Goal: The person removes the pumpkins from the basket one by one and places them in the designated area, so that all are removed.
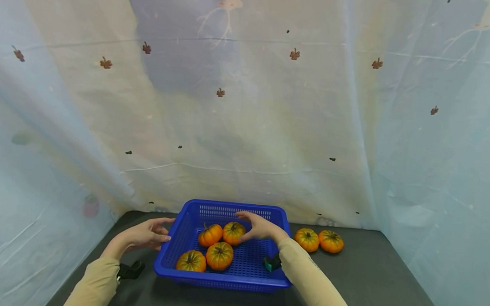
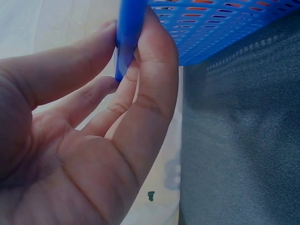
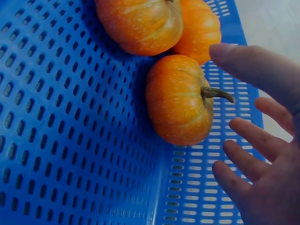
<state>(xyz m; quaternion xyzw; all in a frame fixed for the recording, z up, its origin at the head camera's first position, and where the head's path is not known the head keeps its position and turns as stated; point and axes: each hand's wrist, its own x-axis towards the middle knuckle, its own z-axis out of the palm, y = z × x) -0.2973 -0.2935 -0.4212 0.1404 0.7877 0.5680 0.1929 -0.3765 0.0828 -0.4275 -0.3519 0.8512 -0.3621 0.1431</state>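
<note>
A blue plastic basket (image 1: 247, 281) with slotted walls stands on the dark table. My left hand (image 1: 144, 234) pinches its left rim between thumb and fingers; the left wrist view shows the blue rim (image 2: 130, 33) between them. Inside lie several small orange pumpkins, grouped toward the left and middle. Over the basket, my right hand (image 1: 262, 227) has its fingers spread, with the thumb close to the back pumpkin (image 1: 233, 233). In the right wrist view, a pumpkin (image 3: 180, 103) with a curved stem sits apart from the fingertips (image 3: 222, 171), and nothing is held.
Two more pumpkins, one (image 1: 307, 239) beside the other (image 1: 331, 241), lie on the dark tabletop (image 1: 371, 272) to the right of the basket. A pale printed plastic sheet (image 1: 250, 126) hangs behind the table and along both sides.
</note>
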